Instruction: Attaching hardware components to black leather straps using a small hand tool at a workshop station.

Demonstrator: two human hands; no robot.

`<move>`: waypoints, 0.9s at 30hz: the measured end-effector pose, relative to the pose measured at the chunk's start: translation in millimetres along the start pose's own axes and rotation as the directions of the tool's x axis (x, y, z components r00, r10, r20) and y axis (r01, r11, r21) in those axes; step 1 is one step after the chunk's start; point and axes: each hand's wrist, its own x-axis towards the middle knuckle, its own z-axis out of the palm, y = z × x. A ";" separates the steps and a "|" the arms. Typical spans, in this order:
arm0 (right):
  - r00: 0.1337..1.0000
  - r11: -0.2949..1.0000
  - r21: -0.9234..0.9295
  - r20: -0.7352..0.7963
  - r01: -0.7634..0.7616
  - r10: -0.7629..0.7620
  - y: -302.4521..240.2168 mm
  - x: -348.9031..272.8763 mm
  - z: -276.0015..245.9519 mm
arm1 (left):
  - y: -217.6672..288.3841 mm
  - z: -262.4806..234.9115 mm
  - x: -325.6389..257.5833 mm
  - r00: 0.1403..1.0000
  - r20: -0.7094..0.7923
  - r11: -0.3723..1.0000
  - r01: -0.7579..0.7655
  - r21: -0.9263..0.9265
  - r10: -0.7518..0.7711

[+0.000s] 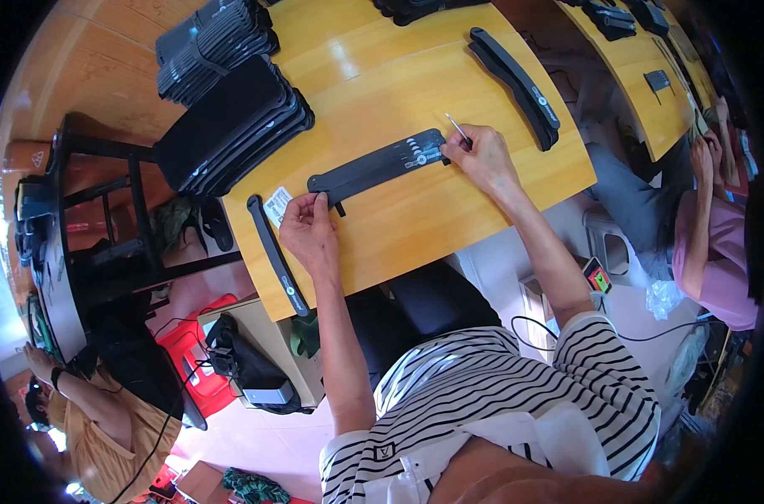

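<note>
A flat black strap (374, 172) with pale printing lies across the wooden table in front of me. My left hand (312, 231) pinches its left end between thumb and fingers. At the strap's other end, my right hand (485, 158) is closed, with thumb and fingertips at the strap's edge. A slim, pale pointed tool (455, 126) sticks out from the right fingers; its exact kind is unclear. Small dark tabs hang below the strap near both ends. A white printed label (277, 204) lies beside my left hand.
A narrow black strap (277, 256) lies at the table's left edge, and more curved straps (516, 88) at the right. Stacked black pieces (235, 126) stand far left. Co-workers sit on both sides, one in a pink top (718, 244). The wooden table (382, 239) ends close to my lap.
</note>
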 end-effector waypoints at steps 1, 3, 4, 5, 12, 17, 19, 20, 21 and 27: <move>1.000 1.000 -0.001 0.001 0.000 0.000 -0.6 -0.1 0.2 | -0.8 -0.3 0.4 1.000 -0.001 1.000 -0.008 0.007 0.008; 1.000 1.000 -0.021 0.000 -0.008 0.008 -2.0 -0.7 0.7 | -2.4 -0.7 0.9 1.000 -0.006 1.000 -0.006 0.005 0.006; 1.000 1.000 -0.022 0.000 -0.008 0.008 -2.5 -0.8 0.8 | -1.5 -0.2 1.0 1.000 -0.008 1.000 -0.005 0.003 0.005; 1.000 0.999 -0.040 -0.001 -0.007 0.007 -2.9 -1.0 0.9 | 0.1 0.0 0.8 1.000 -0.008 1.000 -0.005 0.003 0.005; 0.999 0.996 -0.080 -0.021 0.025 -0.026 0.6 0.2 2.9 | 2.5 -0.4 2.0 1.000 0.005 0.998 -0.011 0.069 0.011; 1.000 0.998 -0.070 -0.004 0.003 -0.004 -1.0 1.1 1.8 | -0.6 0.1 2.4 1.000 0.006 0.998 -0.019 0.063 0.019; 1.000 0.997 -0.077 0.002 -0.001 0.001 -2.1 0.9 1.4 | -3.8 0.2 3.4 1.000 0.000 0.999 -0.029 0.037 0.029; 1.000 0.996 -0.084 0.006 -0.009 0.010 -3.1 0.6 0.9 | -3.8 0.1 3.6 1.000 0.000 0.999 -0.029 0.037 0.029; 1.000 0.996 -0.091 0.010 -0.017 0.018 -3.6 0.4 0.7 | -3.1 0.0 3.6 1.000 0.000 0.998 -0.025 0.063 0.025; 0.999 0.995 -0.099 0.022 -0.028 0.030 -6.4 1.1 0.0 | -1.7 -1.6 3.6 1.000 0.000 0.995 -0.017 0.094 0.017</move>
